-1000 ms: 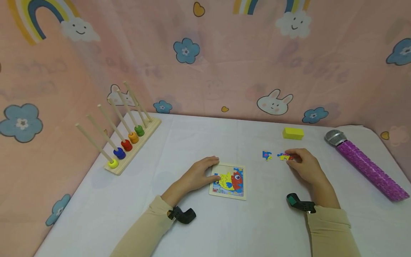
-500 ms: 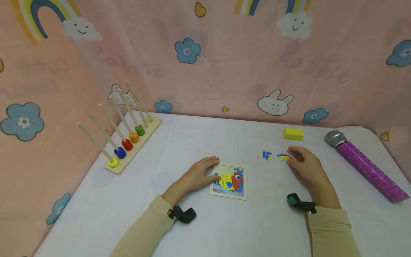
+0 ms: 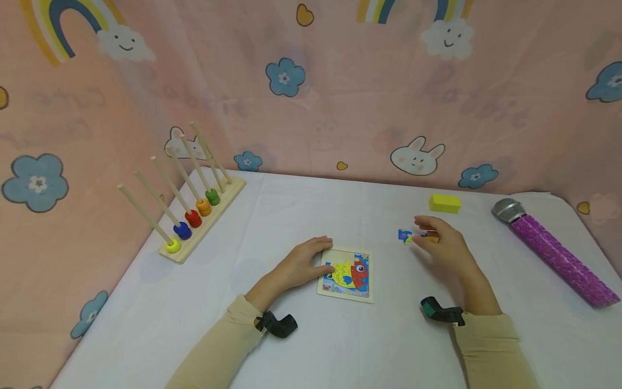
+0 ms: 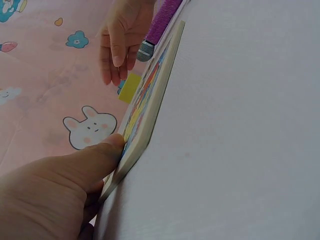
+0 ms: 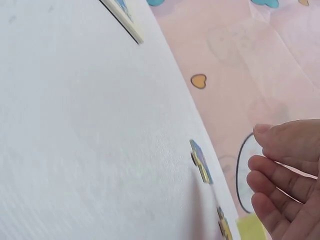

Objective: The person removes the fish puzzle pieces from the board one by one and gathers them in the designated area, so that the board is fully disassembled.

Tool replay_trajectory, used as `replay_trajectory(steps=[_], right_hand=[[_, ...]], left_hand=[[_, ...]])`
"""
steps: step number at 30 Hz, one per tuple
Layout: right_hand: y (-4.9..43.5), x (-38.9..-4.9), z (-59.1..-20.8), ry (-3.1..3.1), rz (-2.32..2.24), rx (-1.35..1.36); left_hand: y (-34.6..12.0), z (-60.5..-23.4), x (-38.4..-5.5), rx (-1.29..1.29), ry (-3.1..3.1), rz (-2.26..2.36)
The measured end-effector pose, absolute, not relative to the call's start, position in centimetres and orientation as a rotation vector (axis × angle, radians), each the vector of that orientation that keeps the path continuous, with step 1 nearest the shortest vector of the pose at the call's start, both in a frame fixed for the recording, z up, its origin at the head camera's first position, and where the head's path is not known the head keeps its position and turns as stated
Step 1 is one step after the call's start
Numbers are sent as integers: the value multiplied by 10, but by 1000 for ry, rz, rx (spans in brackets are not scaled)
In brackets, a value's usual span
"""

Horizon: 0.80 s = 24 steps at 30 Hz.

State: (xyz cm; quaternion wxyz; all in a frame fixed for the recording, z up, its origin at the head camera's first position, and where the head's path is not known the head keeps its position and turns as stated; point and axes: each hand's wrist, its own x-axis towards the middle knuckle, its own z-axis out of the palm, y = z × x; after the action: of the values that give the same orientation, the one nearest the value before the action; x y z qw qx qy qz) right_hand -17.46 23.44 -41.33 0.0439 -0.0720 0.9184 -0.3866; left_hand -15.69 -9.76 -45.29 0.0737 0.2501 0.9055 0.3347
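Observation:
A small wooden fish puzzle board (image 3: 344, 296) lies on the white table, its red-headed yellow fish partly filled in and bare wood along the top. My left hand (image 3: 298, 266) holds its left side; the left wrist view has the thumb on the face and the fingers curled at the edge. To the right, my right hand (image 3: 449, 251) hovers over two loose jigsaw pieces with nothing in its loosely bent fingers. One blue piece (image 3: 404, 236) shows beside the fingertips; the other, a yellow-and-blue piece (image 5: 223, 223), is partly hidden by the hand in the head view.
A yellow block (image 3: 444, 203) sits behind the right hand. Farther right lies a purple glittery microphone (image 3: 559, 254). At the left stands a wooden peg counting rack (image 3: 230, 192) with coloured beads. A pink printed cloth (image 3: 320, 108) hangs behind the table.
My right hand has drawn its fingers off the right-hand loose piece, then moved left and slightly up over the pieces. My left hand and the board have stayed put.

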Motion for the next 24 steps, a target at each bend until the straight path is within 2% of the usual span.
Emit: replay_trajectory(steps=[14, 24], right_hand=[[182, -165, -411, 2695, -1242, -373], [163, -157, -421, 2662, -1169, -523]], left_hand=[[-98, -453, -158, 717, 2711, 998], [-98, -455, -158, 724, 2716, 980]])
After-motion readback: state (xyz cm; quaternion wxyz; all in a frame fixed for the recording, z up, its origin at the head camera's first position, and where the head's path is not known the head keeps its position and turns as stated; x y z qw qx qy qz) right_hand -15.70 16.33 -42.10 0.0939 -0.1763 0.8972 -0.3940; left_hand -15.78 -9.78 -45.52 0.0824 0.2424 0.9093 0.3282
